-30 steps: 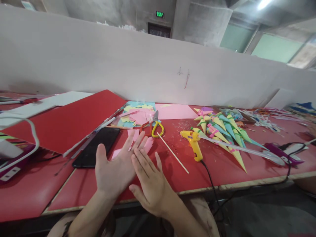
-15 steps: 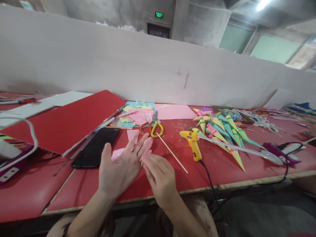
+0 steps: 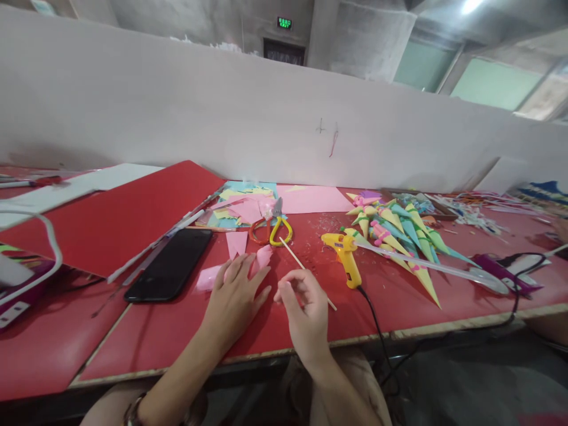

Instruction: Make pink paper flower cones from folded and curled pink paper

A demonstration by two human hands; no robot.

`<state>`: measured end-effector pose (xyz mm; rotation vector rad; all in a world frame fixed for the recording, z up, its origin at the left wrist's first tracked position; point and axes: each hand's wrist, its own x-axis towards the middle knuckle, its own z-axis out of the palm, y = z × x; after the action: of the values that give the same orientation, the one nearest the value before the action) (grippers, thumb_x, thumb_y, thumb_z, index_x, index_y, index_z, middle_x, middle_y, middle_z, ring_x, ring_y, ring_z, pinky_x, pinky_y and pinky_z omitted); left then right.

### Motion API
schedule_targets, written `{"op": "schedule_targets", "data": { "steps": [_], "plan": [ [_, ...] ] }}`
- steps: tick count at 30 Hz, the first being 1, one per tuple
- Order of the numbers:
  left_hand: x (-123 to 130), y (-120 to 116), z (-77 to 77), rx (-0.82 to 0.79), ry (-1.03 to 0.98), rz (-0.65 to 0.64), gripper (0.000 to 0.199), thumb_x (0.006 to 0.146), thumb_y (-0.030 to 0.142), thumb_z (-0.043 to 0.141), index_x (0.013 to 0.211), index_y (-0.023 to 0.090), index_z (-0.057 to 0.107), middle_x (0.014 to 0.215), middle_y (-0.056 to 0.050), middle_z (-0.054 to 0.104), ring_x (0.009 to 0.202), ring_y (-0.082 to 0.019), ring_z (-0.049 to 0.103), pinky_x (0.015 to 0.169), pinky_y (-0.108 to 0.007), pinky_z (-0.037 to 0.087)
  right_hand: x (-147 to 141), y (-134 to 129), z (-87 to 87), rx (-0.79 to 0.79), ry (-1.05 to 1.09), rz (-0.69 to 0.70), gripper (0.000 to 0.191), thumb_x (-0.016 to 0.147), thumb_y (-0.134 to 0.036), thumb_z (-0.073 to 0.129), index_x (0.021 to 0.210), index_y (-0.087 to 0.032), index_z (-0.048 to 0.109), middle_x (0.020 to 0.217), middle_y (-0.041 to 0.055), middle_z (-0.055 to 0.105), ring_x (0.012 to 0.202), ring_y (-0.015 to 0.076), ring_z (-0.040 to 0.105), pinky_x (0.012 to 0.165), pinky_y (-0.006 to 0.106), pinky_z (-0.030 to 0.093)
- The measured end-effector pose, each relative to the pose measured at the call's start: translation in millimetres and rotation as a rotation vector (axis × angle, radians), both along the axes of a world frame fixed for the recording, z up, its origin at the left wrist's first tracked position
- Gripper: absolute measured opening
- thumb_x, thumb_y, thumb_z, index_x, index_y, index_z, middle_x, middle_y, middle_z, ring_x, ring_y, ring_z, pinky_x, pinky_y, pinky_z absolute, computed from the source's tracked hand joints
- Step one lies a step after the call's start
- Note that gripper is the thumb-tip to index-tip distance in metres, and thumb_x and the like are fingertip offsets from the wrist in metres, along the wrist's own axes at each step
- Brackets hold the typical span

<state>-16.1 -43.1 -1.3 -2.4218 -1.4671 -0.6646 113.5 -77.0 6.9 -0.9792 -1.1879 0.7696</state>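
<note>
My left hand (image 3: 235, 302) lies palm down on the red table, fingers spread over small pink paper pieces. A curled pink paper piece (image 3: 262, 258) shows by its fingertips and a pink strip (image 3: 207, 279) to its left. Another pink piece (image 3: 237, 242) lies just beyond. To the right, my right hand (image 3: 306, 307) is raised with curled fingers, thumb drawn to the forefinger; anything pinched there is too small to make out. A thin wooden stick (image 3: 296, 253) runs behind it. Scissors (image 3: 277, 225) with one red and one yellow handle lie past both hands.
A yellow glue gun (image 3: 346, 257) with a clear glue stick lies right, its black cord running off the edge. Beyond is a pile of paper cones (image 3: 399, 231). A black phone (image 3: 171, 266), red board (image 3: 133, 219) and purple power strip (image 3: 506, 275) flank the work area.
My left hand has turned from palm up to palm down onto the pink paper. My right hand has moved right, away from it, and the curled pink piece now lies by the left fingertips.
</note>
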Motion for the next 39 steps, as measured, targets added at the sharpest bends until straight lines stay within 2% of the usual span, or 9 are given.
{"op": "schedule_targets", "data": {
  "steps": [4, 7, 11, 14, 19, 22, 26, 31, 39],
  "plan": [
    [0, -1, 5.5, 0.010, 0.120, 0.015, 0.022, 0.082, 0.026, 0.047, 0.098, 0.020, 0.061, 0.100, -0.015, 0.062, 0.101, -0.032, 0.054, 0.090, -0.051, 0.036, 1, 1, -0.4, 0.033, -0.039, -0.087, 0.010, 0.079, -0.027, 0.056, 0.075, -0.018, 0.055, 0.070, 0.0001, 0.058, 0.069, 0.0127, 0.057, 0.066, 0.024, 0.048],
    [0, 0, 8.3, -0.009, 0.154, 0.020, 0.020, 0.082, 0.022, 0.044, 0.096, 0.019, 0.059, 0.089, -0.011, 0.064, 0.089, -0.029, 0.058, 0.083, -0.046, 0.040, 2, 4, 0.1, -0.009, 0.074, -0.072, 0.014, 0.080, -0.030, 0.054, 0.083, -0.017, 0.058, 0.079, 0.0032, 0.061, 0.075, 0.0142, 0.060, 0.070, 0.027, 0.049],
    [-2, 2, 7.5, -0.016, 0.170, 0.022, 0.019, 0.084, 0.014, 0.037, 0.085, 0.018, 0.055, 0.079, -0.009, 0.063, 0.082, -0.027, 0.059, 0.078, -0.042, 0.040, 8, 10, -1.0, -0.087, 0.293, -0.061, 0.020, 0.083, -0.036, 0.051, 0.086, -0.017, 0.058, 0.070, 0.0006, 0.060, 0.063, 0.0113, 0.058, 0.062, 0.024, 0.048],
    [-3, 1, 7.3, 0.012, 0.117, 0.035, 0.021, 0.086, 0.015, 0.033, 0.080, 0.018, 0.053, 0.076, -0.009, 0.062, 0.080, -0.028, 0.059, 0.077, -0.042, 0.037, 11, 14, -4.2, -0.116, 0.370, -0.055, 0.021, 0.082, -0.037, 0.053, 0.081, -0.017, 0.058, 0.060, -0.0029, 0.055, 0.054, 0.0085, 0.052, 0.054, 0.021, 0.044],
    [-3, 1, 7.1, 0.063, -0.092, 0.004, 0.021, 0.088, 0.023, 0.033, 0.099, 0.018, 0.051, 0.090, -0.011, 0.065, 0.084, -0.026, 0.059, 0.080, -0.042, 0.036, 11, 16, -5.5, -0.164, 0.337, -0.057, 0.022, 0.076, -0.035, 0.060, 0.085, -0.016, 0.061, 0.066, -0.0007, 0.060, 0.054, 0.0088, 0.053, 0.053, 0.022, 0.046],
    [-4, 3, 4.8, 0.015, -0.213, -0.063, 0.031, 0.089, 0.028, 0.034, 0.115, 0.017, 0.045, 0.108, -0.014, 0.062, 0.092, -0.026, 0.059, 0.083, -0.041, 0.038, 11, 15, -3.1, -0.141, 0.330, -0.100, 0.022, 0.076, -0.033, 0.060, 0.089, -0.015, 0.062, 0.079, 0.0030, 0.066, 0.065, 0.0114, 0.060, 0.064, 0.025, 0.050],
    [-8, 2, 4.3, -0.096, -0.344, -0.154, 0.040, 0.089, 0.031, 0.035, 0.126, 0.015, 0.037, 0.125, -0.016, 0.053, 0.108, -0.028, 0.054, 0.088, -0.039, 0.041, 14, 15, 0.2, -0.079, 0.317, -0.171, 0.021, 0.078, -0.032, 0.058, 0.089, -0.015, 0.063, 0.089, 0.0069, 0.069, 0.081, 0.0161, 0.064, 0.076, 0.030, 0.051],
    [-13, -6, 9.9, -0.190, -0.378, -0.265, 0.046, 0.088, 0.031, 0.035, 0.132, 0.019, 0.033, 0.123, -0.014, 0.055, 0.107, -0.027, 0.056, 0.087, -0.038, 0.046, 17, 15, -0.2, -0.058, 0.276, -0.209, 0.023, 0.081, -0.034, 0.055, 0.090, -0.015, 0.065, 0.093, 0.0081, 0.069, 0.088, 0.0182, 0.064, 0.079, 0.033, 0.050],
    [-7, -9, 13.2, -0.257, -0.309, -0.305, 0.047, 0.086, 0.035, 0.037, 0.130, 0.020, 0.036, 0.118, -0.012, 0.060, 0.094, -0.025, 0.063, 0.076, -0.033, 0.051, 14, 11, 2.3, -0.046, 0.212, -0.126, 0.023, 0.081, -0.033, 0.054, 0.088, -0.017, 0.068, 0.086, 0.0056, 0.071, 0.080, 0.0173, 0.065, 0.074, 0.031, 0.050]
  ]
}}
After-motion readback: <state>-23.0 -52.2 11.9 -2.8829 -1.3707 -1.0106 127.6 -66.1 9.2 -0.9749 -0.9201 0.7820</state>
